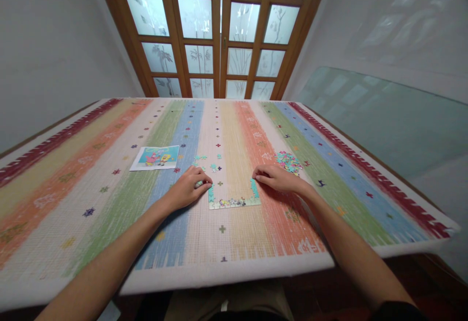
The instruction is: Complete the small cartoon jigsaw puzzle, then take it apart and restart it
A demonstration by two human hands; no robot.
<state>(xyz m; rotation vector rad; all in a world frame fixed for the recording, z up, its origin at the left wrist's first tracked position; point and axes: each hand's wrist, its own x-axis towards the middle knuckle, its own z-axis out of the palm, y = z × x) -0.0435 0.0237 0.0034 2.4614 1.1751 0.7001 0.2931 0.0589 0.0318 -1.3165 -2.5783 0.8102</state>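
A partly joined jigsaw puzzle (pixel 236 203) lies flat on the table as a U-shaped border, with a bottom row and two short teal sides. At the top of its left side, the fingertips of my left hand (pixel 190 187) are pinched together on a puzzle piece, mostly hidden by the fingers. My right hand (pixel 278 177) is closed in a pinch at the top of the right side, touching a teal piece there. Loose teal pieces (pixel 214 168) lie just beyond my left hand, and part of another shows under its fingers.
A heap of mixed puzzle pieces (pixel 288 162) sits beyond my right hand. To the left lies a printed cartoon picture (pixel 158 158). The striped tablecloth (pixel 120 204) covers the table. Wooden doors with glass panes (pixel 219 33) stand behind it, and a glass panel (pixel 387 116) is at the right.
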